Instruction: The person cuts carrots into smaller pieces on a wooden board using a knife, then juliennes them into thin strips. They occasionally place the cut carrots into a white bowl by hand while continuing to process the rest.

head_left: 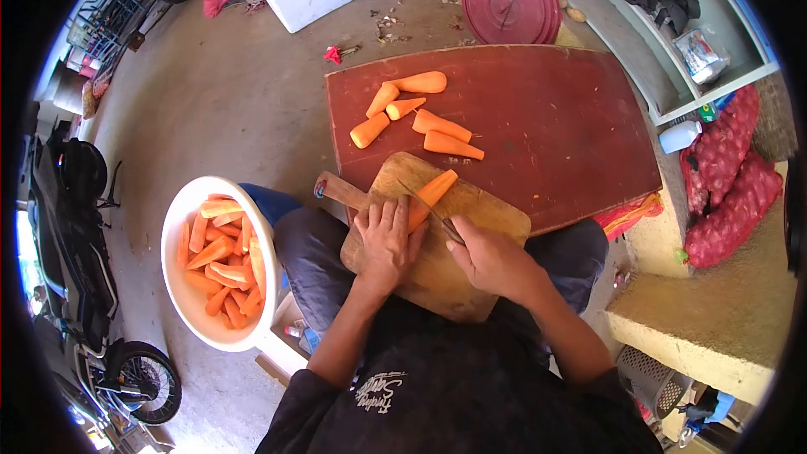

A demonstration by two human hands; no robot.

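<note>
a carrot (437, 188) on a wooden cutting board (496, 214), seen from above. the left hand (384, 240) has its fingers clamped on the carrot's near end; the right hand (496, 261) has its fingers closed around the handle of a knife (452, 229), the blade lying across the carrot just beside the left fingers. whether the edge has entered the flesh cannot be told.

good practice at this stage: left fingertips curled back and thumb tucked behind the blade, the carrot pressed flat so that its rounded side does not roll, and short, even strokes with the wrist steady.

edges: the board overlaps the near edge of the red tabletop (555, 126) and reaches over the lap, so firm pressure on its near part would probably tip it. its handle (340, 191) projects leftward, a likely catch for the left forearm. six loose carrots (441, 125) lie beyond the board, on the tabletop's left part; more fill a white basin (169, 273) beside the left knee. the widest room for the knife is judged to be rightward, over the board's right part.
</note>
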